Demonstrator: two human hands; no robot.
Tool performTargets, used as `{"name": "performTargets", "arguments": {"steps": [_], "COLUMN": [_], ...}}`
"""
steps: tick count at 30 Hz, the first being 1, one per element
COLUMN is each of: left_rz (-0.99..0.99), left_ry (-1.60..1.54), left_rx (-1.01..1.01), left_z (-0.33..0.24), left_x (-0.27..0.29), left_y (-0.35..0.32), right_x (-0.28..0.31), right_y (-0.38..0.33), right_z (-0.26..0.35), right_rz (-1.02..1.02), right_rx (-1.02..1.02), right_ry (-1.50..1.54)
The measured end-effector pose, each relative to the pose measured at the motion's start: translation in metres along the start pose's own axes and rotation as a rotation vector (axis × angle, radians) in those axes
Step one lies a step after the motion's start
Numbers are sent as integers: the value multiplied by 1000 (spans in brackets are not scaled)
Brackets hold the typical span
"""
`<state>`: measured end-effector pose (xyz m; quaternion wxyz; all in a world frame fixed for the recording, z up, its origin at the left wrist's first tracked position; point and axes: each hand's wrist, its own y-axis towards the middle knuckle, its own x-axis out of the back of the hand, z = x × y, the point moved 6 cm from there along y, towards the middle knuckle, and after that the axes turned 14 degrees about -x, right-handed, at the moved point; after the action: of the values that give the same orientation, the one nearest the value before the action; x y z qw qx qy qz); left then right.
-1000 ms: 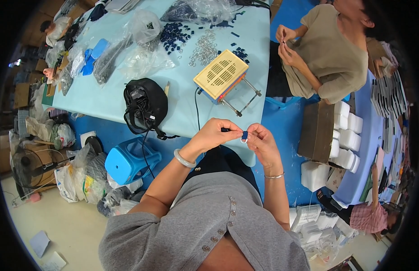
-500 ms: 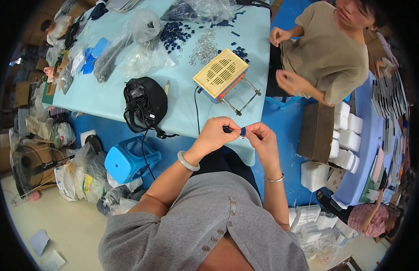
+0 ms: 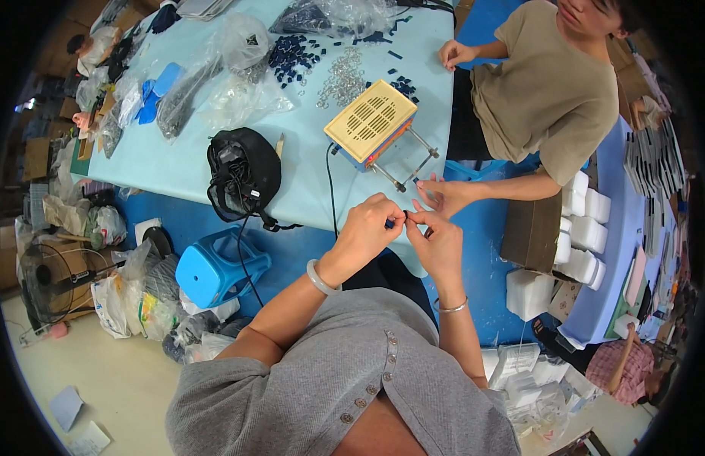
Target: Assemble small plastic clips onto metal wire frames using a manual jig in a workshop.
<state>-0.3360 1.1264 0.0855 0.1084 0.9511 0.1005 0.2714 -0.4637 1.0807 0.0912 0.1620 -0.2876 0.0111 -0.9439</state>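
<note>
Both my hands meet just off the table's near edge, fingertips almost touching. In my left hand (image 3: 366,229) a small dark blue fabric strap (image 3: 389,224) is pinched, its end showing between the fingers. The fingers of my right hand (image 3: 436,242) pinch the strap's other end, mostly hidden by the fingertips. Beyond them stands a cream-topped blue electric device (image 3: 371,121) with two metal rods (image 3: 386,178) reaching toward me. A co-worker's hand (image 3: 447,196) is spread right behind my right hand, near the rod ends.
On the pale blue table (image 3: 307,175) lie a pile of dark blue strap pieces (image 3: 293,59), a heap of metal rings (image 3: 342,82), plastic bags (image 3: 246,99) and a black pouch (image 3: 244,171). A blue stool (image 3: 212,273) stands left; a cardboard box (image 3: 531,224) stands right.
The co-worker's hand has reached in from the right toward the rods and my hands. My fingers have closed further over the strap; a metal ring seen on it earlier is now hidden.
</note>
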Motion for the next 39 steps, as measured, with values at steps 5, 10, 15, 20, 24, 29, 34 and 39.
{"name": "performTargets", "arguments": {"steps": [5, 10, 15, 20, 24, 29, 34, 39], "left_rz": [13, -40, -63, -40, -25, 36, -18, -64], "left_ry": [23, -69, -97, -8, 80, 157, 52, -45], "left_rx": [-24, 3, 32, 65, -72, -107, -41, 0], "left_z": [2, 5, 17, 13, 6, 6, 13, 15], "left_x": [-2, -3, -2, 1, -2, -5, -5, -3], "left_y": [-1, -3, -7, -7, -8, -8, -9, -8], "right_x": [-6, -13, -22, -17, -19, -19, -19, -19], "right_y": [1, -1, -2, -3, -5, -5, -3, -3], "right_z": [-13, -24, -41, -29, -24, -24, -23, -21], "right_rz": [7, -28, 19, -19, -16, -37, -34, -7], "right_rx": [-171, -200, -304, -229, -194, -159, -155, -225], "right_ry": [-15, 111, 313, 123, 8, 41, 1, 83]}}
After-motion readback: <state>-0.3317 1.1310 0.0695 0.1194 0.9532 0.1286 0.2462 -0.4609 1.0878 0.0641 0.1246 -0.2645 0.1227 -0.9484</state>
